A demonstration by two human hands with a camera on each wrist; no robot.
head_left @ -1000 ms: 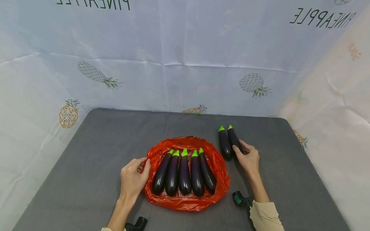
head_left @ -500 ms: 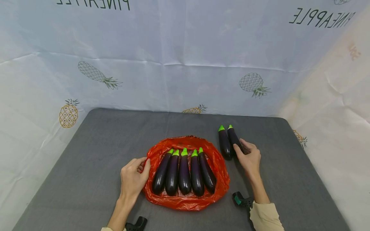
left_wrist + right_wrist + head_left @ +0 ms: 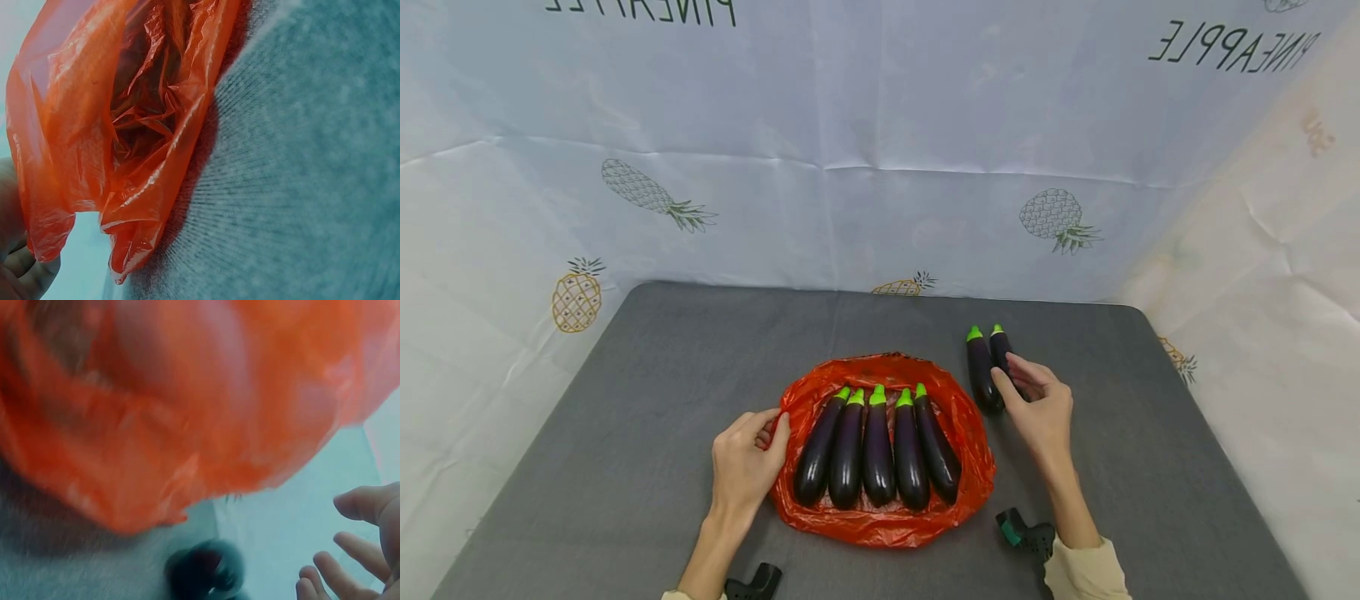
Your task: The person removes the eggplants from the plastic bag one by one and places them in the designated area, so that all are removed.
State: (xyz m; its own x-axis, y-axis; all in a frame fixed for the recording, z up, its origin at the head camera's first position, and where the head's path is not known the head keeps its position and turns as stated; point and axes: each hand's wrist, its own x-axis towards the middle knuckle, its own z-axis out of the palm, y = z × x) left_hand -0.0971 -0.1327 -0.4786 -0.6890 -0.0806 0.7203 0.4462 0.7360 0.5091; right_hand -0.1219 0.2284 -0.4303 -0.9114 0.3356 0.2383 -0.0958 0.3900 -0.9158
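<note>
At the red bag's nine o'clock, head view: left hand pinches the rim.
Right hand reaches toward two loose eggplants at two o'clock; five lie bagged. Left wrist view: crumpled folds. Right wrist view alone: fingers spread.

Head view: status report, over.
Left hand pinches red plastic bag. Right hand, fingers apart, by two long dark-purple eggplants. Five eggplants in bag. Nothing visibly blocking.

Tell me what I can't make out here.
Head view: lower end of the rightmost eggplant, hidden by the right hand.
Left wrist view: most of the left hand, cut off by the left edge.
Right wrist view: a dark round shape, too blurred to name.
</note>
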